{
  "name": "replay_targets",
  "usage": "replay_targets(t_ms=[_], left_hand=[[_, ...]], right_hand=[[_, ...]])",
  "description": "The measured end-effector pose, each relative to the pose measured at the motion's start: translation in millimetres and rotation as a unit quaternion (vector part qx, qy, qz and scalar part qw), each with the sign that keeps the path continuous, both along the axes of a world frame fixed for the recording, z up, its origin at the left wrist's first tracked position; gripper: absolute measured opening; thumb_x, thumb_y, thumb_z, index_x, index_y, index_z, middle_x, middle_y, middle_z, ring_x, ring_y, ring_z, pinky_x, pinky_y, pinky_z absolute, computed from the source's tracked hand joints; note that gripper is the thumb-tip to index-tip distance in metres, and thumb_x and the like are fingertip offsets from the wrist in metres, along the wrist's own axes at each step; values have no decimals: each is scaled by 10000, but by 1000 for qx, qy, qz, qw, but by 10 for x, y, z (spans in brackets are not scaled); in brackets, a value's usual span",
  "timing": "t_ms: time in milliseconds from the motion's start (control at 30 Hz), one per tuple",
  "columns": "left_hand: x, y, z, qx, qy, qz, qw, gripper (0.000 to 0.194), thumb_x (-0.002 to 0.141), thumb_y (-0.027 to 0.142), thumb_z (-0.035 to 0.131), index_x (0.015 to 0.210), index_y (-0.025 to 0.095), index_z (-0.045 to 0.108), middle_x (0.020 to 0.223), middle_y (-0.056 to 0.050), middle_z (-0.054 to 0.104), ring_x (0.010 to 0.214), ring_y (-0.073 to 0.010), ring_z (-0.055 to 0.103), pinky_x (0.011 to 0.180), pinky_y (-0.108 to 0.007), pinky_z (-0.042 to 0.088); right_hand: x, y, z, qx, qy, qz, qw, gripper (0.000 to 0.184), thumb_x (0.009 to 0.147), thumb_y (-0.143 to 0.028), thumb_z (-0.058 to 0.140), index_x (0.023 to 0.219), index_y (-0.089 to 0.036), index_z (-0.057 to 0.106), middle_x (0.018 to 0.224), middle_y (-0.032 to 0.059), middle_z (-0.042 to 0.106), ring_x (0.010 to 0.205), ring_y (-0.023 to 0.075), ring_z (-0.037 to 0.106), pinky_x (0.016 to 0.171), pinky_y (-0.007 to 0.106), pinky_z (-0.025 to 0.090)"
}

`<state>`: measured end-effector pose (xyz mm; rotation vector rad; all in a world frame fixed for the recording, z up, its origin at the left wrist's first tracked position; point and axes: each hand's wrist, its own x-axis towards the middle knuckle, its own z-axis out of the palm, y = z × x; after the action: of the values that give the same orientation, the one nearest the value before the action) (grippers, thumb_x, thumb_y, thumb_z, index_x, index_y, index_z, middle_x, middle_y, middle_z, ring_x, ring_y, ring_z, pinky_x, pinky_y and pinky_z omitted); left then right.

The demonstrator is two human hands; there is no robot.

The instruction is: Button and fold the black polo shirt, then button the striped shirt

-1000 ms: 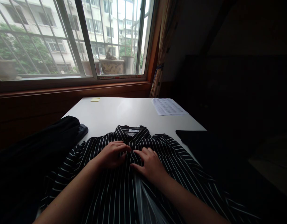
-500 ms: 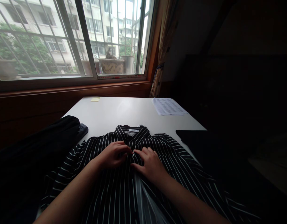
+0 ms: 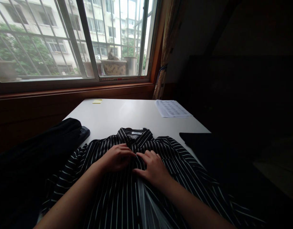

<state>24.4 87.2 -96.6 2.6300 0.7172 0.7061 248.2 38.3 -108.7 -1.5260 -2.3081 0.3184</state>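
A black shirt with white stripes lies front up, its collar pointing away from me. My left hand is closed on the front edge below the collar, fingers bent and index fingertip at the middle line. Opposite it, my right hand rests on the shirt with thumb and index finger apart. The two index fingertips nearly meet over the front opening. Lower down the front parts, and the pale inside of the shirt shows there.
The shirt lies on a white table. Dark folded clothing is at the left, and another dark cloth at the right. Printed papers and a yellow sticky note lie toward the back, below a barred window.
The small white button seen between the fingertips is now covered by them. Both hands have barely shifted, and the shirt stays in place.
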Motion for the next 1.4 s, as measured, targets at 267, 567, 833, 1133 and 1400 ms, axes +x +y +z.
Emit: replay_targets(t_ms=[267, 567, 833, 1133, 1400], left_hand=[[76, 24, -113, 56, 14, 27, 998, 165, 940, 277, 606, 1029, 241, 740, 976, -51, 697, 871, -179, 616, 770, -311, 520], [112, 45, -146, 133, 60, 24, 989, 178, 980, 293, 551, 975, 230, 717, 905, -31, 676, 775, -152, 583, 722, -289, 493], [114, 40, -172, 169, 57, 23, 984, 177, 977, 246, 522, 977, 219, 697, 898, -38, 664, 746, -143, 586, 686, -272, 495], [102, 35, -161, 135, 61, 33, 989, 154, 968, 270, 555, 940, 210, 694, 940, -31, 683, 798, -150, 617, 703, -277, 489], [103, -26, -56, 65, 35, 32, 997, 107, 911, 211, 604, 965, 206, 696, 1001, -44, 678, 880, -173, 628, 773, -297, 515]], right_hand=[[-1, 6, -14, -4, 0, -5, 1000, 677, 770, -560, 747, 1335, -228, 577, 1151, 81, 646, 1071, 293, 552, 937, 432, 426], [-8, 6, -23, 2, -2, -6, 1000, 638, 780, -531, 749, 1319, -230, 586, 1108, 71, 651, 1044, 286, 555, 910, 433, 434], [1, 9, -22, 1, -9, -3, 1000, 627, 792, -538, 735, 1321, -238, 581, 1094, 71, 649, 1027, 278, 557, 902, 430, 437], [1, -10, -22, 7, 7, 3, 1000, 506, 888, -513, 629, 1308, -233, 593, 1088, 76, 643, 1032, 281, 545, 910, 422, 423], [-3, -16, -3, 12, 3, 1, 1000, 377, 961, -427, 540, 1289, -254, 611, 1077, 68, 641, 1026, 268, 541, 899, 394, 414]])
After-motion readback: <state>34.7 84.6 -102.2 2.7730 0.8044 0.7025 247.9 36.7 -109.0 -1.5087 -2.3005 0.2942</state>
